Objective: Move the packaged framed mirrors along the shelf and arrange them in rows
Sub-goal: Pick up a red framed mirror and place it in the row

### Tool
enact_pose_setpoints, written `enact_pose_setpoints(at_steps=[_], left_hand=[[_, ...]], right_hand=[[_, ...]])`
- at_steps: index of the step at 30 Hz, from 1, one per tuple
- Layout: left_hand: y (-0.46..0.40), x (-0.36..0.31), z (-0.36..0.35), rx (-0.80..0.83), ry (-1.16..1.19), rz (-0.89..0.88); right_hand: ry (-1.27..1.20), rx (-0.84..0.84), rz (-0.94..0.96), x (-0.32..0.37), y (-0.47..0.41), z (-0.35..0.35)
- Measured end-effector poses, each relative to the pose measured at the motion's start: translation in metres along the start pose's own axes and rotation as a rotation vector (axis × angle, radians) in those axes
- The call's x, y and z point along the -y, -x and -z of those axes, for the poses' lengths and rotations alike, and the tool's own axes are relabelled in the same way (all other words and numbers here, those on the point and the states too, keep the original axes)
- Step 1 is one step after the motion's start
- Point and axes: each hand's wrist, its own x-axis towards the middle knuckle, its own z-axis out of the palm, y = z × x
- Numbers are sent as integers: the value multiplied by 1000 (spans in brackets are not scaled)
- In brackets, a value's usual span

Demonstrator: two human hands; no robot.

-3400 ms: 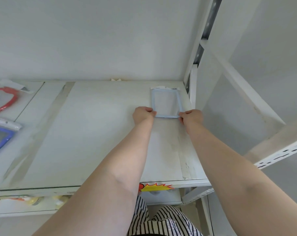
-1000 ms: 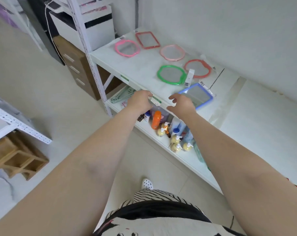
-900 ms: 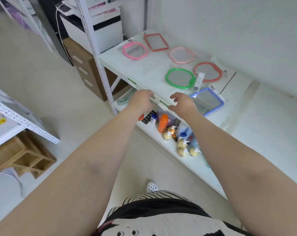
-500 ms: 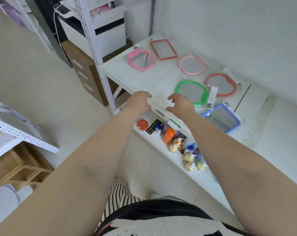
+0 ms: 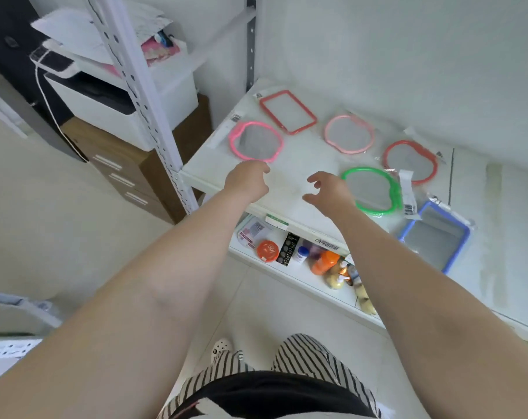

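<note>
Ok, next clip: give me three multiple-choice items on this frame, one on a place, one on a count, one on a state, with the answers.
1. Where does the green wavy-framed packaged mirror lie on the white shelf?
A. beside the right hand
B. at the back left corner
C. on the lower shelf

2. How many packaged framed mirrors show on the white shelf?
A. four
B. six
C. eight

3. What are the hands doing?
A. both grip one mirror
B. the left hand lifts a bottle
C. both hold nothing, fingers loosely curled

Answers:
1 A: the green frame lies next to the right hand near the front edge.
2 B: red rectangle, bright pink, pale pink, red wavy, green, blue rectangle.
3 C: no mirror sits between any fingers.
</note>
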Motion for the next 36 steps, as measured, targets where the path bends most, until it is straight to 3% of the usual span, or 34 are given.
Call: enact_pose_setpoints(at_steps=[13, 24, 29, 36], left_hand=[[-116, 18, 27, -31, -30, 8], [-218, 10, 2, -184, -164, 41], [-251, 9, -19, -113, -80, 141], [-271, 5, -47, -41, -100, 151]], right_hand=[[-9, -66, -33, 31, -123, 21], [64, -90, 19, 20, -242, 14], [29, -105, -4, 23, -280, 2], [132, -70, -65, 17, -303, -14]])
